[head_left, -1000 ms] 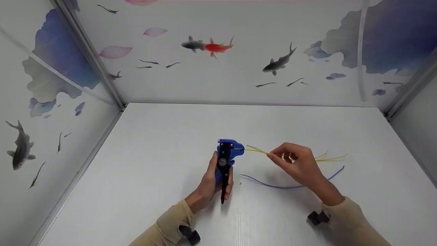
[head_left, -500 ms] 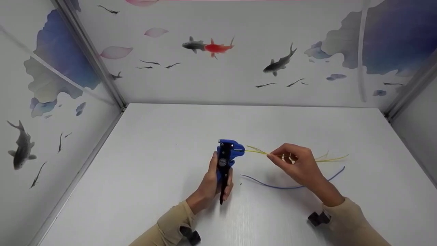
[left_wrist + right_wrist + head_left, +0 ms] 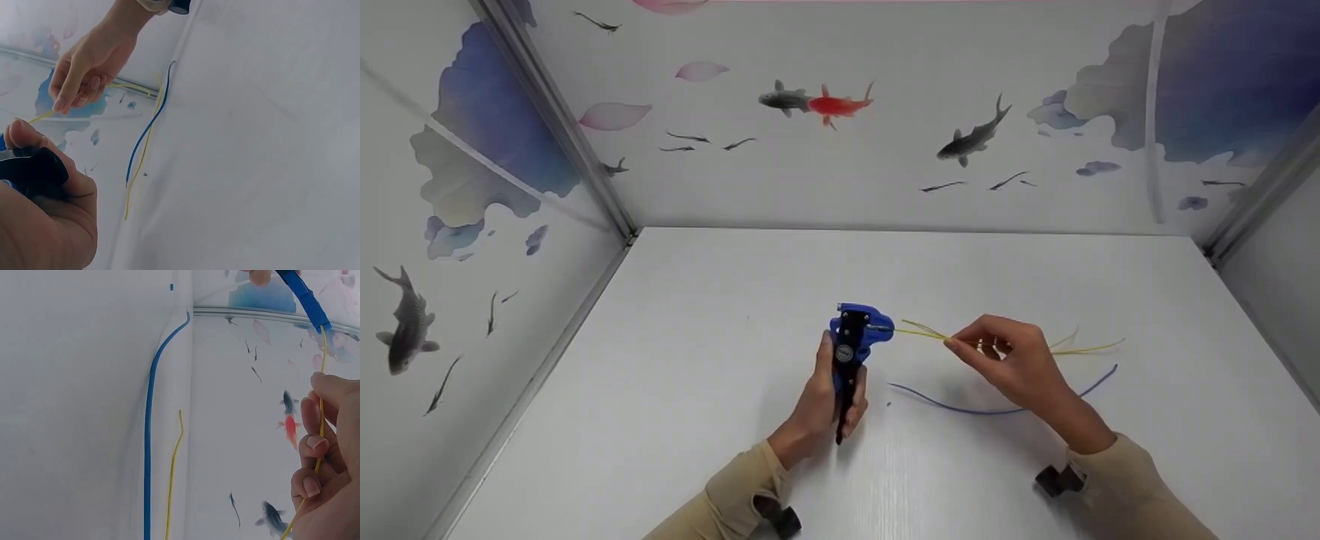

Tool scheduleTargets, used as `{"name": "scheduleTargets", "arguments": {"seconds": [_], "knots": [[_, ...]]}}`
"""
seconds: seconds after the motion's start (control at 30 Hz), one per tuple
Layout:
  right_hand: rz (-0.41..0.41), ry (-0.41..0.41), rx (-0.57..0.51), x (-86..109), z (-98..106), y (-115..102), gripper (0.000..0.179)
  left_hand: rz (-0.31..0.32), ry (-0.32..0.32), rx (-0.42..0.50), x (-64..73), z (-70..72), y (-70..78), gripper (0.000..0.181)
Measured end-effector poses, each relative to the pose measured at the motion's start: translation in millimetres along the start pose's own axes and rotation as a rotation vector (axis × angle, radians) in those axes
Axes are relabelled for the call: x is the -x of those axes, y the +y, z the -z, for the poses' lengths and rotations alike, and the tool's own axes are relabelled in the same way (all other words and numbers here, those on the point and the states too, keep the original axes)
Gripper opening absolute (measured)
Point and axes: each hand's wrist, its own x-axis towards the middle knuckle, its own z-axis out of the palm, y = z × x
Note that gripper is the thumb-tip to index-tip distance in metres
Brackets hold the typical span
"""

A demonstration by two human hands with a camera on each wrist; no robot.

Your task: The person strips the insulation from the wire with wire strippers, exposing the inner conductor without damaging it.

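Observation:
My left hand [image 3: 813, 405] grips a blue and black wire stripper [image 3: 845, 352], its head up and its handles pointing down towards me. One end of a yellow wire [image 3: 324, 349] runs into the stripper's nose; the wire tip inside is hidden. With thumb and fingertips, my right hand [image 3: 1011, 358] pinches this wire a short way from the nose, and the rest of it passes out behind the hand. A curved blue wire [image 3: 982, 412] lies on the table below the right hand. Beside it lies a second yellow wire [image 3: 147, 140], partly covered by the hand in the head view.
A tiny blue scrap [image 3: 171, 287] lies on the white table [image 3: 720, 300], close to the blue wire's left end. Printed panels [image 3: 885, 172] with fish rise at the table's back and sides. Each sleeve carries a black wrist camera [image 3: 1059, 480].
The stripper and my left hand have shifted slightly left, and the handle's lower end has swung left. My right hand stays almost in place, still pinching the yellow wire.

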Motion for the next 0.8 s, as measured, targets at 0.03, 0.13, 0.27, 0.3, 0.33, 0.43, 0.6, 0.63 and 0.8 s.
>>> {"name": "scheduleTargets", "arguments": {"seconds": [0.03,0.13,0.27,0.3,0.33,0.43,0.6,0.63,0.8], "knots": [[-0.001,0.0,-0.001,0.1,0.0,0.0,0.02,0.002,0.0,-0.002,-0.1,0.3,-0.2,0.08],[-0.003,-0.003,-0.001,-0.1,0.0,-0.1,0.019,0.006,0.004,-0.017,-0.7,1.4,-0.6,0.082],[-0.002,0.001,0.001,-0.6,0.1,-0.1,0.021,0.027,0.021,-0.032,-0.8,2.7,-0.8,0.084],[-0.001,0.001,0.0,-0.7,0.1,0.0,0.021,0.035,0.025,-0.032,-0.6,2.9,-0.9,0.085],[-0.002,0.002,0.0,-0.8,0.2,0.0,0.021,0.044,0.028,-0.027,-0.4,3.0,-1.0,0.086],[-0.006,0.005,0.001,-1.0,0.6,0.4,0.022,0.058,0.031,-0.007,-0.1,2.5,-0.9,0.087],[0.004,0.025,0.005,-1.5,0.9,2.2,0.022,0.069,0.043,-0.01,-0.1,0.8,-2.1,0.092],[0.006,0.029,0.005,-1.5,0.9,2.6,0.022,0.076,0.048,-0.013,-0.1,0.7,-2.4,0.094],[0.007,0.037,0.007,-1.1,1.2,3.8,0.022,0.101,0.068,-0.001,-0.6,0.7,-3.4,0.098]]}}
